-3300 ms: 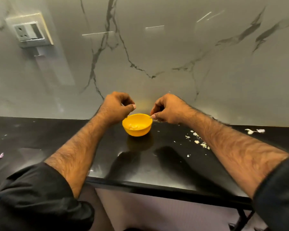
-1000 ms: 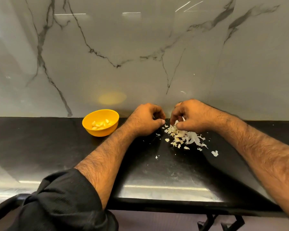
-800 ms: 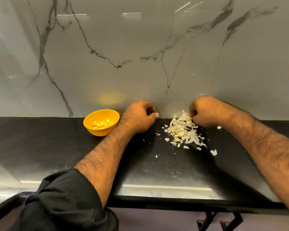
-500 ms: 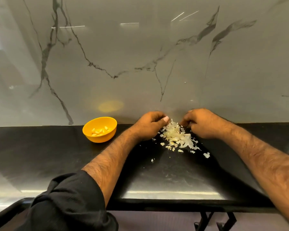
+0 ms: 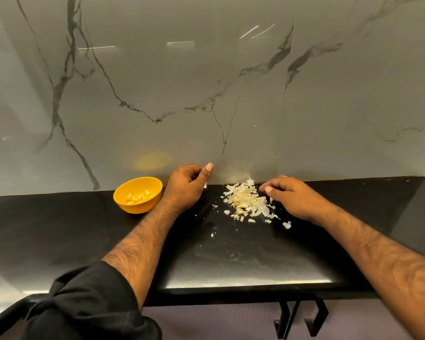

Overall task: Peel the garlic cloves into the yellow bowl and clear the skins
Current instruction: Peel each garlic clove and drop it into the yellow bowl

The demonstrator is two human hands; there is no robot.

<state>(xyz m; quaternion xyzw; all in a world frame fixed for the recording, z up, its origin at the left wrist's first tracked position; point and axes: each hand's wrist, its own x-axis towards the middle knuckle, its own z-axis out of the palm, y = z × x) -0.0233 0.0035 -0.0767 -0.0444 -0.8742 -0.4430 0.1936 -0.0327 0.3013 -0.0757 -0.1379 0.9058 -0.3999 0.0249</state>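
Papery white garlic skins (image 5: 247, 201) lie heaped between both hands: left hand (image 5: 185, 186) at nine o'clock, right hand (image 5: 292, 197) nearer, touching at three; both loosely curled, empty.

My left hand (image 5: 185, 186) rests on the black counter (image 5: 59, 231) with fingers loosely curled, just right of the yellow bowl (image 5: 138, 194) holding peeled garlic cloves (image 5: 138, 197). My right hand (image 5: 293, 197) lies at the right edge of the pile of garlic skins (image 5: 247, 201), fingertips touching it. A few stray flakes (image 5: 286, 225) lie nearby.
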